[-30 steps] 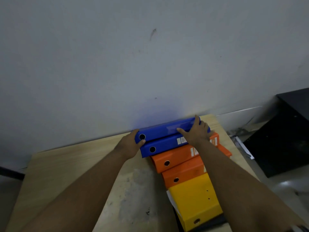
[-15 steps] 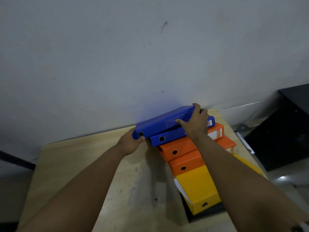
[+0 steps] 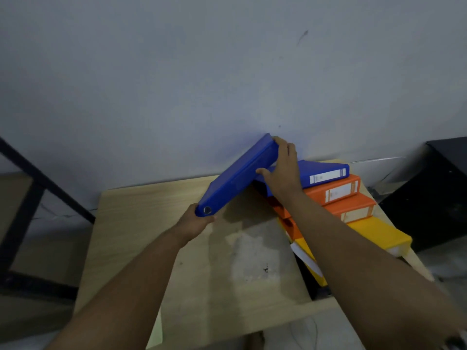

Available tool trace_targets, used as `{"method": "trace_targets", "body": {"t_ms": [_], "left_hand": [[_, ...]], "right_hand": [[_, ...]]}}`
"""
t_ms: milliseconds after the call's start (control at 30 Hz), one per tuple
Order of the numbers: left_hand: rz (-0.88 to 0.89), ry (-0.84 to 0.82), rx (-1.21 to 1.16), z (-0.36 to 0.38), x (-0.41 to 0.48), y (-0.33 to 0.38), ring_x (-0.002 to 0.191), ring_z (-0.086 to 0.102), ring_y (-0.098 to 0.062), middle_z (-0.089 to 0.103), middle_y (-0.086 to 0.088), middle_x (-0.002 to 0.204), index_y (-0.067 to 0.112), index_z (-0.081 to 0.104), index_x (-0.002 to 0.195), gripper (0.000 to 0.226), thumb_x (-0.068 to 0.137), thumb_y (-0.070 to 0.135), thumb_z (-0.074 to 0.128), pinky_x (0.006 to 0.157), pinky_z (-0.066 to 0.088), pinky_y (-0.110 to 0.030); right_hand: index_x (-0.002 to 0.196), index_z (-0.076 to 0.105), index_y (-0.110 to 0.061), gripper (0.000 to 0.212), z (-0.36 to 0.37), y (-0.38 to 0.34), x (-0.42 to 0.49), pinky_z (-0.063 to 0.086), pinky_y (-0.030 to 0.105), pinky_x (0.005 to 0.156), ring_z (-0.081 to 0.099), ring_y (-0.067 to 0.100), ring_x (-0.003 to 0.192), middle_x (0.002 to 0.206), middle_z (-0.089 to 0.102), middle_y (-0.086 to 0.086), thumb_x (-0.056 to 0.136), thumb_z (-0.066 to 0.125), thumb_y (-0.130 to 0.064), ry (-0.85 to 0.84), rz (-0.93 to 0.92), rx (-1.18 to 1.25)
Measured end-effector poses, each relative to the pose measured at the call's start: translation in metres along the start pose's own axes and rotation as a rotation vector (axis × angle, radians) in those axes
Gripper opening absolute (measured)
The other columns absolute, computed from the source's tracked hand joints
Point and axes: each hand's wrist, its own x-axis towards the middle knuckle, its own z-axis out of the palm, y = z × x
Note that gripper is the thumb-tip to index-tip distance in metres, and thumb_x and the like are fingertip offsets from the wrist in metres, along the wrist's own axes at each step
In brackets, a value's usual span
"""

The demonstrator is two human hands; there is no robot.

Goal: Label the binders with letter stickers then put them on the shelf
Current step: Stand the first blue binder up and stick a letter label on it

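Nearest, 2 bare forearms stretched out over a pale wooden surface [image 3: 202, 286] with a worn grey patch in the middle.

At the right edge of the surface, a stepped stack: yellow binder [image 3: 376, 232] lowest and closest, 2 orange binders [image 3: 336, 192] above and behind it, a 2nd blue binder [image 3: 326, 170] on top at the far end. White labels [image 3: 326, 177] on the spine ends facing right; no letters legible.

Further out at centre, left hand [image 3: 194, 223] curled round the low corner of a blue binder [image 3: 240, 178], thumb just by the round spine hole. Right hand [image 3: 283, 173] clamped on the same binder's high end, fingers over the top edge, thumb against the near face.

Held tilted between both hands, low end left, high end right and close to the wall [image 3: 227, 72]. Dark shadow on the surface beneath it. Cannot tell whether it touches the 2nd blue binder, hidden there by the right hand.

Beyond, on the left, a black frame [image 3: 27, 170]; on the right, a black cabinet [image 3: 434, 193].
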Motion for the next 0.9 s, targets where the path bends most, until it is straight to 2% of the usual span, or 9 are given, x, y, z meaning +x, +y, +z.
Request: {"method": "trace_targets", "body": {"t_ms": [100, 300, 400, 467, 567, 633, 700, 800, 900], "left_hand": [[-0.067, -0.010, -0.046, -0.013, -0.014, -0.023, 0.103, 0.060, -0.020, 0.059, -0.002, 0.124, 0.021, 0.044, 0.147, 0.058, 0.099, 0.032, 0.074, 0.087, 0.048, -0.036], [-0.071, 0.034, -0.147, -0.020, -0.027, -0.061, 0.107, 0.058, -0.020, 0.054, 0.004, 0.116, 0.017, 0.038, 0.156, 0.066, 0.101, 0.034, 0.070, 0.099, 0.050, -0.041], [-0.034, 0.053, -0.179, -0.015, -0.032, -0.078, 0.105, 0.060, -0.016, 0.057, 0.006, 0.120, 0.018, 0.038, 0.156, 0.066, 0.101, 0.035, 0.070, 0.093, 0.048, -0.037], [-0.026, 0.068, -0.187, -0.011, -0.031, -0.089, 0.110, 0.062, -0.019, 0.060, 0.003, 0.127, 0.018, 0.037, 0.156, 0.070, 0.100, 0.037, 0.072, 0.091, 0.048, -0.036], [-0.031, 0.101, -0.163, -0.003, -0.030, -0.106, 0.109, 0.067, -0.022, 0.066, 0.002, 0.126, 0.028, 0.040, 0.154, 0.080, 0.089, 0.059, 0.075, 0.097, 0.056, -0.043], [-0.027, 0.168, -0.039, 0.003, -0.026, -0.119, 0.107, 0.068, -0.024, 0.068, 0.000, 0.119, 0.036, 0.048, 0.146, 0.081, 0.079, 0.076, 0.070, 0.096, 0.057, -0.042], [0.007, 0.247, 0.123, 0.008, -0.018, -0.128, 0.111, 0.063, -0.029, 0.064, -0.006, 0.118, 0.041, 0.055, 0.138, 0.078, 0.076, 0.088, 0.060, 0.091, 0.053, -0.037], [0.143, 0.257, 0.081, 0.012, -0.006, -0.134, 0.110, 0.067, -0.027, 0.068, -0.007, 0.124, 0.039, 0.058, 0.140, 0.094, 0.072, 0.102, 0.045, 0.093, 0.058, -0.046], [0.343, 0.242, -0.171, 0.012, 0.000, -0.130, 0.117, 0.070, -0.013, 0.070, 0.001, 0.135, 0.028, 0.054, 0.151, 0.085, 0.089, 0.086, 0.053, 0.097, 0.060, -0.053]], "right_hand": [[0.163, 0.036, -0.022, 0.100, 0.014, -0.027, -0.016, 0.033, -0.011, 0.088, 0.048, 0.008, 0.130, 0.162, 0.027, 0.005, 0.082, 0.090, -0.001, 0.009, -0.052, 0.053], [0.171, 0.015, -0.032, 0.120, 0.048, -0.075, -0.044, 0.041, -0.007, 0.083, 0.041, 0.014, 0.147, 0.177, 0.001, 0.005, 0.083, 0.086, 0.007, -0.002, -0.060, 0.154], [0.171, -0.001, -0.038, 0.121, 0.069, -0.079, -0.057, 0.053, 0.006, 0.090, 0.052, 0.021, 0.143, 0.176, 0.020, 0.002, 0.091, 0.081, 0.001, -0.078, 0.017, 0.397], [0.171, -0.003, -0.036, 0.110, 0.082, -0.076, -0.064, 0.058, 0.019, 0.093, 0.058, 0.023, 0.140, 0.170, 0.037, 0.004, 0.099, 0.078, -0.020, -0.178, 0.097, 0.433], [0.171, 0.017, -0.027, 0.086, 0.102, -0.070, -0.079, 0.055, 0.036, 0.103, 0.059, 0.011, 0.137, 0.152, 0.060, 0.001, 0.104, 0.062, -0.057, -0.304, 0.142, 0.399], [0.156, 0.043, -0.021, 0.059, 0.114, -0.063, -0.090, 0.054, 0.033, 0.090, 0.070, -0.002, 0.107, 0.120, 0.073, -0.008, 0.110, 0.048, -0.057, -0.318, 0.118, 0.453], [0.135, 0.056, -0.025, 0.039, 0.124, -0.057, -0.097, 0.059, 0.041, 0.082, 0.074, 0.006, 0.089, 0.098, 0.074, -0.007, 0.113, 0.043, -0.054, -0.272, 0.074, 0.536], [0.136, 0.058, -0.034, 0.044, 0.137, -0.050, -0.103, 0.063, 0.058, 0.088, 0.077, 0.018, 0.097, 0.103, 0.077, -0.005, 0.108, 0.044, -0.065, -0.282, 0.038, 0.580], [0.151, 0.052, -0.041, 0.057, 0.155, -0.040, -0.109, 0.062, 0.058, 0.091, 0.077, 0.019, 0.104, 0.112, 0.078, -0.006, 0.103, 0.048, -0.071, -0.304, -0.004, 0.577]]}}
